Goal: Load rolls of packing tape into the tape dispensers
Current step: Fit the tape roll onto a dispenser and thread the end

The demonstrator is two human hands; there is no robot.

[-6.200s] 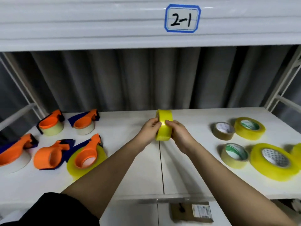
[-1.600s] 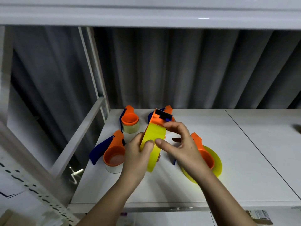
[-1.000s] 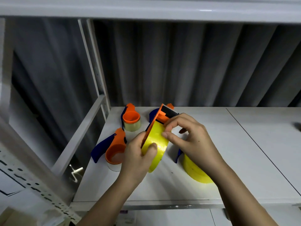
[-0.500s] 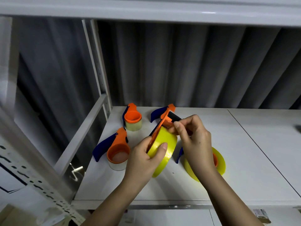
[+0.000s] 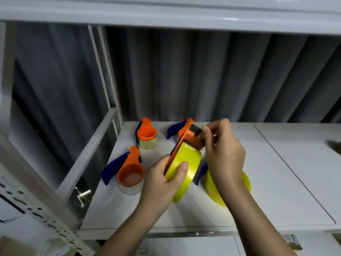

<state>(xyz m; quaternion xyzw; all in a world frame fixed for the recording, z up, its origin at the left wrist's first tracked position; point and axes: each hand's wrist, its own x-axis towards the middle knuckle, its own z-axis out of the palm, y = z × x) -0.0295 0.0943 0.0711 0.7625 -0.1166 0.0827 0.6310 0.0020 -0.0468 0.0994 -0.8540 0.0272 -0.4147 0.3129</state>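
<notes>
I counted five orange dispensers: one held, four on the white shelf [image 5: 276, 182]. My left hand [image 5: 162, 183] gripped the yellow tape roll [image 5: 186, 167] seated in the held dispenser [image 5: 191, 135], thumb curled across its face, mid-air at centre. My right hand [image 5: 223, 150] pinched something at the dispenser's dark cutter end; probably the tape's end, though blur hid it. At ten o'clock stood a dispenser with pale tape [image 5: 146, 134]; at nine another with clear tape [image 5: 131, 176]; at twelve a fourth [image 5: 175, 127], mostly hidden; at three a large yellow roll [image 5: 245, 183] on a dispenser
</notes>
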